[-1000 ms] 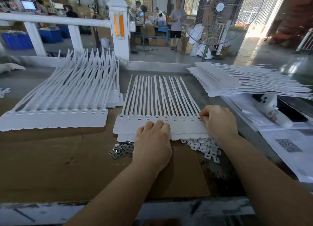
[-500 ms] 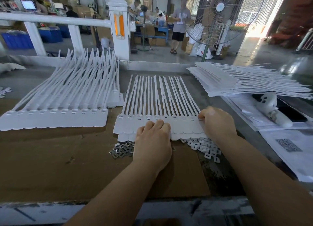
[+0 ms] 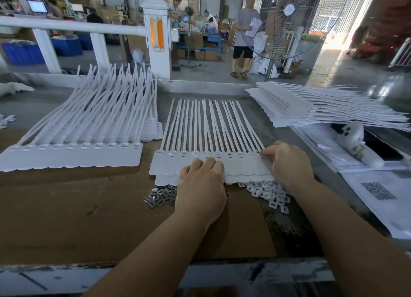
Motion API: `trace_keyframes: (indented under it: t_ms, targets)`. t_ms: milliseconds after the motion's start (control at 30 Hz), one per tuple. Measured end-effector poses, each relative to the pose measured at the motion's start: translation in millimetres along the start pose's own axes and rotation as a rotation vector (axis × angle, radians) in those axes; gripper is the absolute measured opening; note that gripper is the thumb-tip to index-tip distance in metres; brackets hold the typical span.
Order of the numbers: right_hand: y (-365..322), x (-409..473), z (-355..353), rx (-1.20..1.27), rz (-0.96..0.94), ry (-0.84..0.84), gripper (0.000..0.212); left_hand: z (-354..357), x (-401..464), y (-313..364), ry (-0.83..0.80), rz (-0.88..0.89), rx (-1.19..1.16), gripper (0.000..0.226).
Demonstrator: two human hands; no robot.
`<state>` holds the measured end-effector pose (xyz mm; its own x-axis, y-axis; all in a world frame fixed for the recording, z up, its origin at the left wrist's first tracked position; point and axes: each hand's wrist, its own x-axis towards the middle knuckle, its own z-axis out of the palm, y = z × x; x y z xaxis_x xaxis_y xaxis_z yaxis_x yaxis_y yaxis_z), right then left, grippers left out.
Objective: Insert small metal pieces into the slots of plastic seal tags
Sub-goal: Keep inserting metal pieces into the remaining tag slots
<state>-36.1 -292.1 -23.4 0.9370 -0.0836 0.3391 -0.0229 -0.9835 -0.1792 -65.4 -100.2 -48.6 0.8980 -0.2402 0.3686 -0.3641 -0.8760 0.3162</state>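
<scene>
A: Where does the work stand?

B: A row of seal tags (image 3: 211,161) lies flat on the surface (image 3: 66,219). The left hand (image 3: 201,185) presses on it, fingers curled down, gripping nothing. The right hand (image 3: 289,163) pinches at the rightmost slot; whether its fingers hold a metal piece cannot be told.

A: What could go wrong?

B: If the left hand eases off, the row may slide and the piece miss its slot. The metal pieces (image 3: 161,195) and white clips (image 3: 266,191) lie just beside the tags, so a sweep of the wrist would likely scatter them.
</scene>
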Motion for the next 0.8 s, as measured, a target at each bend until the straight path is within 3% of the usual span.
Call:
trace_keyframes:
  t_ms: [267,500,800]
  targets:
    - [-5.8,1.3,-3.2,-0.094,-0.028,-0.084,0.037,0.7,0.6,1.0,0.002,0.0,-0.004,0.024]
    - [-10.7,-3.0,-4.2,-0.034,0.048,0.0,0.04,-0.9,0.4,0.2,0.007,0.001,-0.006,0.024]
    - [-10.5,0.7,-1.0,-0.036,0.027,-0.033,0.024,-1.4,-0.8,-0.3,0.007,-0.004,-0.015,0.021]
